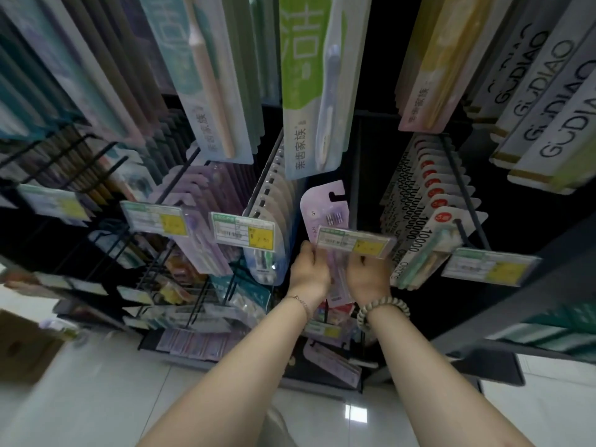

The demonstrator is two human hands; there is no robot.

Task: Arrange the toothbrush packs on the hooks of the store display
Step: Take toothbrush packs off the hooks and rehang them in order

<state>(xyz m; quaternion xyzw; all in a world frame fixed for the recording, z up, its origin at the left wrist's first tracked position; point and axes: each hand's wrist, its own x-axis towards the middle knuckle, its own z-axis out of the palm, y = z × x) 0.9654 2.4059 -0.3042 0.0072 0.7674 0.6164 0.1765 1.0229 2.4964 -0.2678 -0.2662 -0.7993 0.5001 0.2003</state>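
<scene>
A lilac toothbrush pack with a black hanging slot at its top stands upright in front of the dark display, behind a price tag. My left hand grips the pack's left edge, fingers curled round it. On the other side, my right hand holds its right edge just below the tag. The pack's lower end shows between my wrists. The hook behind the tag is hidden, so I cannot tell whether the pack hangs on it.
Rows of hanging packs fill neighbouring hooks: white packs to the left, packs marked 10000 to the right, a green-white pack above. Grey boxes stand upper right. More lilac packs lie lower down. A cardboard box sits on the floor at left.
</scene>
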